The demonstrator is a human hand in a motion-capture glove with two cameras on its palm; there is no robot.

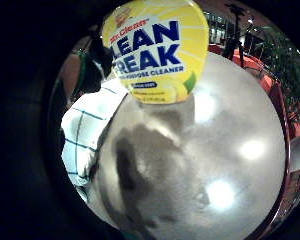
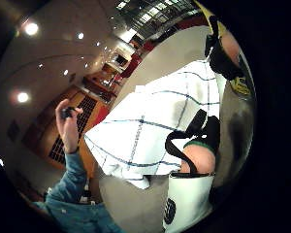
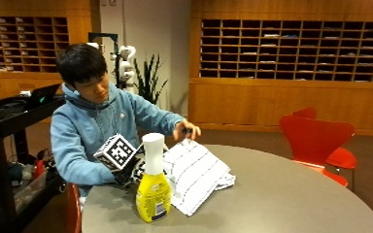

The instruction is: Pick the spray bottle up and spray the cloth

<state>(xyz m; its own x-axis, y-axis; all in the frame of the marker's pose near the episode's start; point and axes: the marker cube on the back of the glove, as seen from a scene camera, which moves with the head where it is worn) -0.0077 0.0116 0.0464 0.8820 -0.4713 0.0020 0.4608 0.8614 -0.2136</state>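
Scene: a person in a light blue hooded top sits at a round grey tabletop (image 3: 290, 194).
Spray bottle: yellow plastic spray bottle (image 3: 153, 190) with a tall white top stands upright on the tabletop near its edge, just in front of the person. In the little finger side palm view its yellow label (image 1: 155, 47) with blue lettering fills much of the picture, so the bottle is close to the palm.
Cloth: white cloth with thin dark check lines (image 3: 196, 175) lies on the tabletop just beside the bottle, its far edge lifted toward the person's bare hand. The thumb side palm view shows it as a broad white sheet (image 2: 150, 131) with the grey tabletop beyond it.
Right hand: black-gloved right hand (image 3: 129, 174) sits low behind the bottle, between the bottle and the person's chest. The bottle hides most of it; cannot tell whether the fingers are curled or straight, or whether they touch the bottle.
Other hand: bare hand (image 3: 186, 131) is raised over the far edge of the cloth; contact with the cloth is hard to make out.
Surroundings: red chair (image 3: 315, 141) beside the tabletop, well apart from the bottle; wooden pigeonhole shelving (image 3: 290, 48) along the back wall.
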